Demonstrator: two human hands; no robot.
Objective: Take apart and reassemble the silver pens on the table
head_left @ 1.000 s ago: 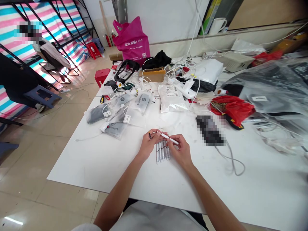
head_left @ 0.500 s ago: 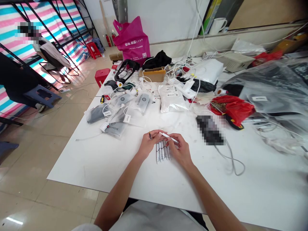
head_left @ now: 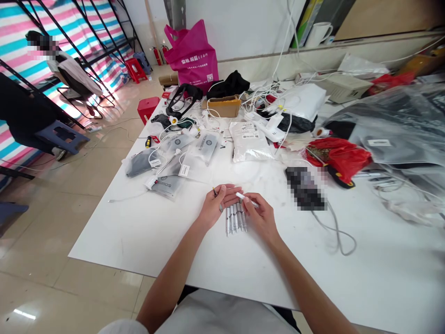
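My right hand pinches a white pen between thumb and fingers, its white end tilted up toward my left hand. My left hand is turned partly palm up with its fingers extended. In the crook of its thumb sits a thin dark stick with a yellowish tip; its middle is hidden by the thumb, so I cannot tell its kind. Just below both hands, several white and clear pens lie side by side on the white table, their upper ends partly covered by the hands.
Grey packets and a yellow-black screwdriver handle lie left. Beyond the hands are a white parcel, tangled cables and a cardboard box. A blurred dark object with a grey cable and a red bag lie right.
The white pen has come away from the left fingers and is now in my right hand alone. The left fingers have straightened. The row of pens has stayed put.
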